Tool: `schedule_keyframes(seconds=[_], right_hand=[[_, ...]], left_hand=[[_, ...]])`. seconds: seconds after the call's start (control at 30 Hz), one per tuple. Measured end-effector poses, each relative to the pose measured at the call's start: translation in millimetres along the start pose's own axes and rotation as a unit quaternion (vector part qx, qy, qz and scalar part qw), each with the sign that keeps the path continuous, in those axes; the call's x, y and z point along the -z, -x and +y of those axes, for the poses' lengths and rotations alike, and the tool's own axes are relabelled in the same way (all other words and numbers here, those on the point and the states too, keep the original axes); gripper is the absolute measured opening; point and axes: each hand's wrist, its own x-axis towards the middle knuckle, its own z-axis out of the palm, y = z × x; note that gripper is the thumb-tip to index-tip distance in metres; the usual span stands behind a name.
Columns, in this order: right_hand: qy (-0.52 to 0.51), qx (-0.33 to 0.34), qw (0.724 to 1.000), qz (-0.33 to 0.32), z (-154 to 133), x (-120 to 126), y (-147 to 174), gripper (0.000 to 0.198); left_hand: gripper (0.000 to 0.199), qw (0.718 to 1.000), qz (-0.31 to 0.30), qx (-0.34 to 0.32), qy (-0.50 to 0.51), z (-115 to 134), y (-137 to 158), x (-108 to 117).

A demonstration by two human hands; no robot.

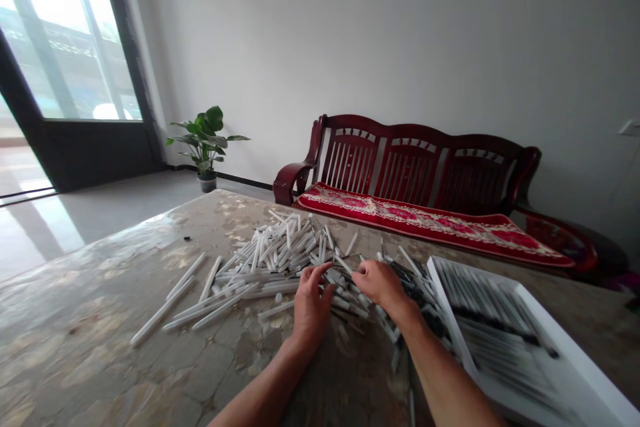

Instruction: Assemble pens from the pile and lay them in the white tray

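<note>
A heap of slim white tubes [280, 247], which look like pen barrels, lies on the patterned tabletop. My left hand [311, 307] is at the heap's near right side, thumb and forefinger apart, with no tube visibly gripped. Just to its right, my right hand [381, 283] has its fingers closed at the end of a white tube [343, 264] that points up and left. Darker thin pieces [413, 287] lie partly hidden behind my right wrist and forearm. Right of that forearm, a white tray [565, 333] holds rows of slim clear and black pen-like sticks, blurred.
Several loose white tubes [163, 312] lie left of the heap on the table [100, 333]. A small black piece [187, 238] sits farther back. Beyond the table stand a dark red wooden bench [405, 163] with a red patterned cover [425, 217] and a potted plant [205, 137].
</note>
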Motion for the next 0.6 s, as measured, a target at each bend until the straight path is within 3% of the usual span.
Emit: schedule_keyframes(seconds=[0.1,0.2,0.27,0.37,0.4,0.47,0.6], right_hand=[[-0.169,0.054,0.983,-0.048,-3,3,26,0.023],[-0.351,0.095,0.921,-0.137,-3,2,38,0.031],[-0.382,0.093,0.908,-0.143,2,2,34,0.036],[-0.183,0.042,0.982,-0.029,15,0,19,0.027],[-0.102,0.029,0.994,0.002,20,-1,13,0.023],[0.002,0.023,0.999,0.023,26,-6,5,0.018],[0.058,0.033,0.998,-0.001,24,-13,-1,0.017]], left_hand=[[0.040,0.998,-0.010,-0.036,-0.043,2,2,1],[0.029,0.997,-0.023,-0.065,-0.046,3,4,2],[0.021,0.997,-0.021,-0.066,-0.026,3,4,2],[0.015,0.999,-0.004,-0.029,0.026,3,2,1],[0.017,0.999,0.000,-0.005,0.046,3,2,1],[0.024,0.995,-0.001,0.052,0.089,4,0,-1],[0.039,0.974,-0.025,0.132,0.180,9,-2,-2]])
